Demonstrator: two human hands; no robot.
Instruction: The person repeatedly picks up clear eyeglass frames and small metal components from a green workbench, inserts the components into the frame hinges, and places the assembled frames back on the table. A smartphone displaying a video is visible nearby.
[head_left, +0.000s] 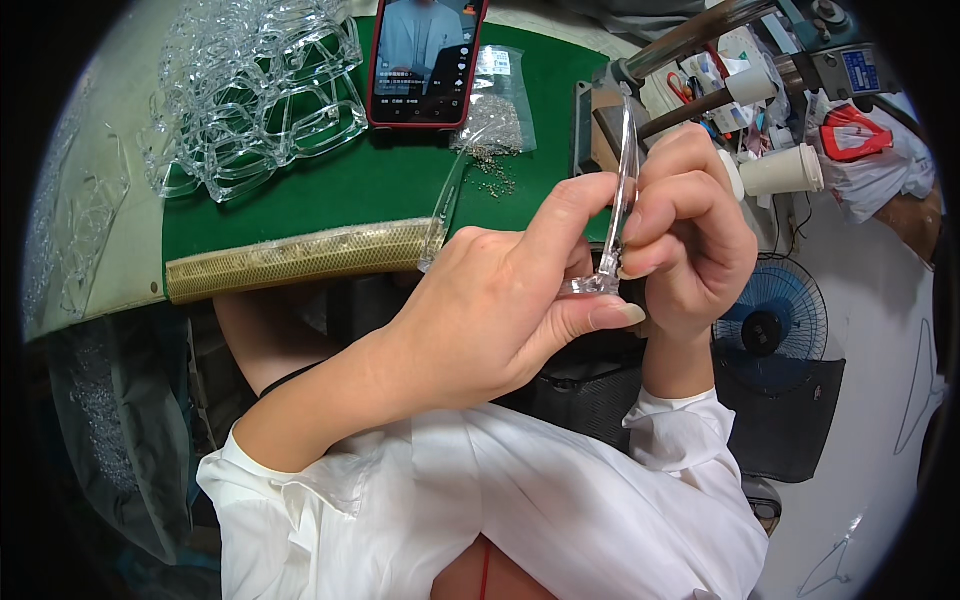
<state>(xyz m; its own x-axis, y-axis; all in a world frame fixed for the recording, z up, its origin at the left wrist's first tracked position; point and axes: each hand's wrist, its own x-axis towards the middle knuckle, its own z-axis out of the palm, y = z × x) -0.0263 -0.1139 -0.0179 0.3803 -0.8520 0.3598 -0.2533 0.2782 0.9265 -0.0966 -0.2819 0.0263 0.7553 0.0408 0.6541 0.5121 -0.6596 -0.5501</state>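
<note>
My left hand [500, 300] and my right hand [685, 230] meet in front of my chest, both closed on one clear plastic eyeglass frame [622, 190]. A transparent temple arm stands upright between the fingers of my right hand. My left thumb and forefinger pinch the frame's lower corner near the hinge. A second clear arm [447, 205] trails off to the left, over the green mat [360, 185]. Both sleeves are white.
A heap of clear eyeglass frames [255, 95] lies on the mat's far left. A red-cased phone [425, 60] with a lit screen stands behind, beside a bag of small metal parts [495, 110]. A metal press [690, 60], paper cups [780, 170] and a fan [770, 320] are at right.
</note>
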